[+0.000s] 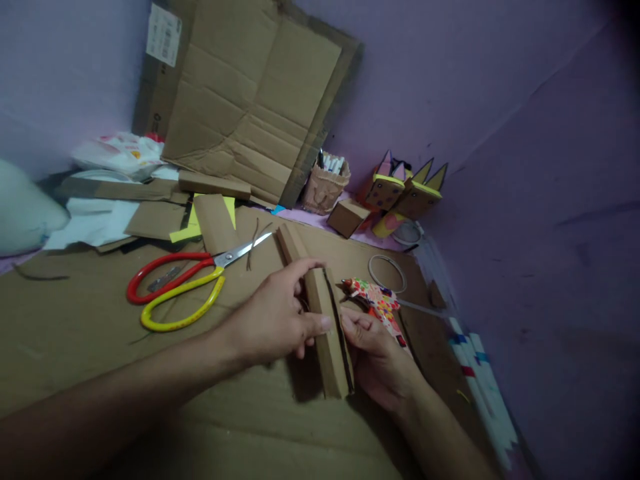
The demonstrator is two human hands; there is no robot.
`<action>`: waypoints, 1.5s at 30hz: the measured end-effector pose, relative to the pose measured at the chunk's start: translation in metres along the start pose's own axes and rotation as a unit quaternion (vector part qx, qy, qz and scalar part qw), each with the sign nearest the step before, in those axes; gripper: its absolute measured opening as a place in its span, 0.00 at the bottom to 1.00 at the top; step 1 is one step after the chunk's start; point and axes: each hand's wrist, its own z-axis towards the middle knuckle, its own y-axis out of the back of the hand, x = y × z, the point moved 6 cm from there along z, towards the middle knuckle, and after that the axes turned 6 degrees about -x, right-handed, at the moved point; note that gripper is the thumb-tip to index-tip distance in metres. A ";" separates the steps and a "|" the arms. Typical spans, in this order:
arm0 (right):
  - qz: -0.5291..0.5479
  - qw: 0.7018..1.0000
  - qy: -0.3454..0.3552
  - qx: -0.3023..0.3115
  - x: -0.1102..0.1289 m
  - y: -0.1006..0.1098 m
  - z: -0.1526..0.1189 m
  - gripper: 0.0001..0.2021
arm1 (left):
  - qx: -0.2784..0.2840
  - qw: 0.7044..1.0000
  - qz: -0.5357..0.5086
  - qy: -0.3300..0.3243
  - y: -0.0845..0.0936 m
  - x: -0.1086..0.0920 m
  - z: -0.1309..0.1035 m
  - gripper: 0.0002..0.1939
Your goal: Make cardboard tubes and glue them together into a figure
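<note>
Two hands (left [280, 317], right [383, 360]) hold folded cardboard [331, 360].

One view is being inspected. The head camera is looking from above and behind the hands, facing forward and down over a cardboard-covered work surface [220, 427]. The left hand [285, 317], the right hand [373, 347] and the folded cardboard piece [327, 333] are falling near the middle of the frame, at close range. The left forearm [125, 393] is entering from the lower left, the right forearm [445, 427] from the lower right. Farther off, the large cardboard sheet [245, 93] is filling much of the upper left and centre, and the purple wall [550, 200] is taking up the right side. Shadow is darkening the upper right corner.
</note>
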 end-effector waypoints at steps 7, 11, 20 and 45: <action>0.002 1.000 -0.006 -0.020 -0.005 -0.001 0.001 0.14 | -0.021 1.000 0.001 0.017 0.003 0.006 0.001 0.26; -0.001 1.000 -0.005 -0.028 -0.008 -0.003 0.000 0.13 | -0.034 0.998 0.045 0.019 0.005 0.012 0.003 0.15; -0.013 0.999 -0.035 -0.027 -0.011 0.001 0.000 0.11 | -0.067 0.989 0.122 -0.040 0.009 0.013 0.005 0.12; -0.054 0.996 0.044 -0.047 -0.009 0.010 -0.003 0.14 | -0.028 0.998 0.055 -0.028 0.004 0.012 0.003 0.07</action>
